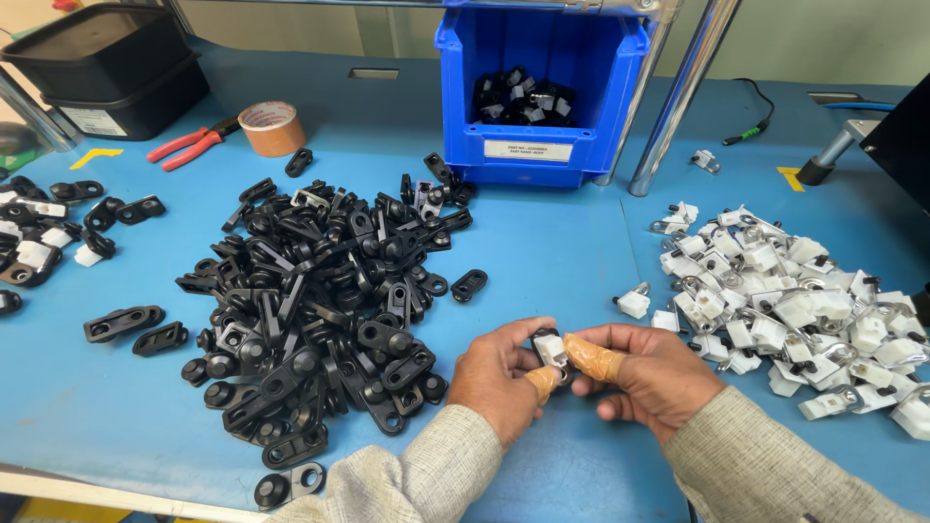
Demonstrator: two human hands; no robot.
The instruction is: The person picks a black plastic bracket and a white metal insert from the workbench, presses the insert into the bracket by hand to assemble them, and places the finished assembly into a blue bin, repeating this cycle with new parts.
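Observation:
My left hand (pixel 499 376) and my right hand (pixel 644 373) meet low in the middle, over the blue table (pixel 562 252). Together they pinch a small part (pixel 549 348), a white plastic block joined to a black bracket. My right thumb and left thumb wear tan finger wraps. A big heap of black plastic brackets (pixel 325 310) lies just left of my left hand. A pile of white clips with metal rings (pixel 794 305) spreads out to the right of my right hand.
A blue bin (pixel 542 145) at the back holds assembled black and white parts. Red pliers (pixel 189 145), a roll of brown tape (pixel 271 128) and black trays (pixel 107 68) sit back left. More assembled parts (pixel 53 232) lie at the left edge. Metal posts (pixel 678 97) rise behind.

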